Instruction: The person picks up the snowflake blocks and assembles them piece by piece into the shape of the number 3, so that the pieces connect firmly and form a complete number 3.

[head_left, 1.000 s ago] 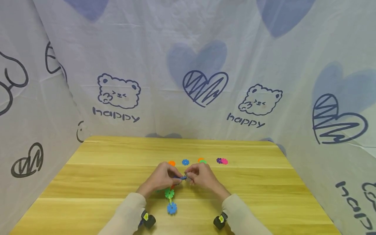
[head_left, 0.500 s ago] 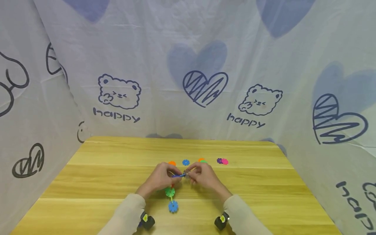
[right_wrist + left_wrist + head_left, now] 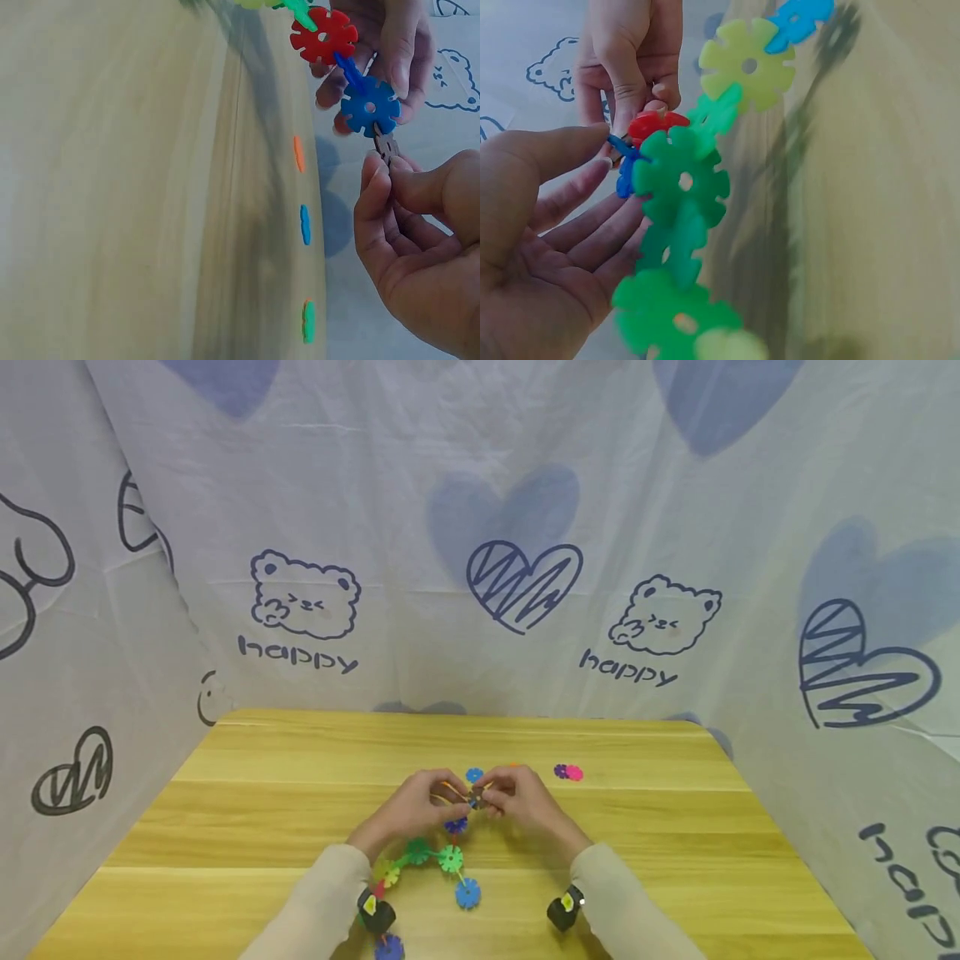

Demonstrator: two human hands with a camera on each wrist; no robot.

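Both hands meet over the table at a chain of notched plastic interlocking discs. My left hand [image 3: 416, 808] pinches the chain's end by a blue disc [image 3: 370, 107], thumb on its edge. My right hand [image 3: 527, 802] pinches a brown-grey disc [image 3: 386, 142] between thumb and index finger, its notch at the blue disc's rim. From the left hand the chain hangs past a dark blue disc [image 3: 456, 825], a red disc [image 3: 323, 36] and a green disc [image 3: 681, 178], then branches to a light blue disc [image 3: 467, 893] and a yellow disc [image 3: 387, 872].
Loose discs lie on the wooden table [image 3: 637, 843] beyond the hands: a blue disc [image 3: 474, 774], a pink disc [image 3: 574, 772] overlapping a purple one, and an orange disc [image 3: 298, 154]. A printed white cloth [image 3: 405, 610] encloses the back and sides.
The chain has swung and turned, so more of it shows below and left of my left hand. The brown-grey disc now faces the head camera. The hands have shifted only slightly.
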